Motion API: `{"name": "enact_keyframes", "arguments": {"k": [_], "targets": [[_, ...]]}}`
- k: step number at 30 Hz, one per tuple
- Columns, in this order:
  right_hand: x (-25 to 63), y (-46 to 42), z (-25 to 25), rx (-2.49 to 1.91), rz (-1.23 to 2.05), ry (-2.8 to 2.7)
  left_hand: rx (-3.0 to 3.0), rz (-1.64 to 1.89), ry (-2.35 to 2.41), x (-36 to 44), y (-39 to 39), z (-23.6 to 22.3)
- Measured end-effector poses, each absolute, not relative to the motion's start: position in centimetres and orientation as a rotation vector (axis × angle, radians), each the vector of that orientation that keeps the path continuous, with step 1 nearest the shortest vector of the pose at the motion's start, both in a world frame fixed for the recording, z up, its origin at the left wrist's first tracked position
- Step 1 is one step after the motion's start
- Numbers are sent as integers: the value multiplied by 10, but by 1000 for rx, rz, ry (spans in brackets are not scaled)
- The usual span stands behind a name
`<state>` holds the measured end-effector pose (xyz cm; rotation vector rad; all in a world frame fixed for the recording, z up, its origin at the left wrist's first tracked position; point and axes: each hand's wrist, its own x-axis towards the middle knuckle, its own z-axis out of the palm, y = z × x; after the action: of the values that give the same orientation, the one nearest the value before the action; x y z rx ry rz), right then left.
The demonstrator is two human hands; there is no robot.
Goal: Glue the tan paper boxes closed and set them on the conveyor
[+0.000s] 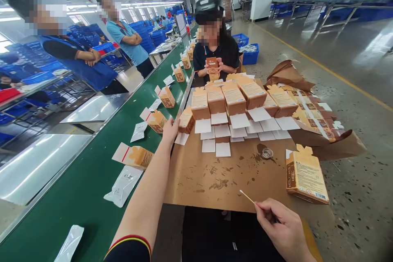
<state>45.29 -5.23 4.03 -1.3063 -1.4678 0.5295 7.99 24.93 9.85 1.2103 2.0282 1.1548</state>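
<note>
My right hand (pixel 281 223) pinches a cotton swab (pixel 247 196) at the lower right, its white tip pointing up and left over the brown board. At the edge between belt and board, my left hand (pixel 170 130) reaches forward with fingers bent against a small brown carton (pixel 187 120). That carton sits tilted with a white flap hanging down; the fingertips are partly hidden. Just left of the hand, another carton (pixel 157 121) stands on the belt, its flap raised. A small clear round dish (pixel 267 153) rests on the board among wet stains.
Stacked cartons (pixel 235 95) with white flaps fill the board's far side. One carton (pixel 307 176) lies at right. The green belt (pixel 92 188) carries cartons and white sachets (pixel 123 185). A co-worker (pixel 216 49) opposite holds a carton; two people stand left.
</note>
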Motion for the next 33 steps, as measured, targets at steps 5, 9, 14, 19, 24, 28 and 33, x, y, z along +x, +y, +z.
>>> {"name": "enact_keyframes", "arguments": {"k": [5, 9, 14, 19, 24, 28, 33], "targets": [[467, -61, 42, -1364, 467, -1434, 1177, 957, 2029, 76, 220, 94], [478, -64, 47, -1394, 476, -1417, 1063, 1070, 1988, 51, 111, 71], [468, -57, 53, -1338, 524, -1523, 564, 1367, 1547, 77, 7, 33], [417, -43, 35, -1258, 536, -1764, 647, 1339, 1466, 136, 6, 19], [373, -37, 9, -1227, 536, -1939, 702, 1384, 1461, 141, 18, 14], [368, -34, -1, -1259, 537, -1960, 741, 1327, 1464, 135, 10, 18], [389, -33, -1, -1317, 556, -1891, 882, 1341, 1553, 142, -4, 12]]}}
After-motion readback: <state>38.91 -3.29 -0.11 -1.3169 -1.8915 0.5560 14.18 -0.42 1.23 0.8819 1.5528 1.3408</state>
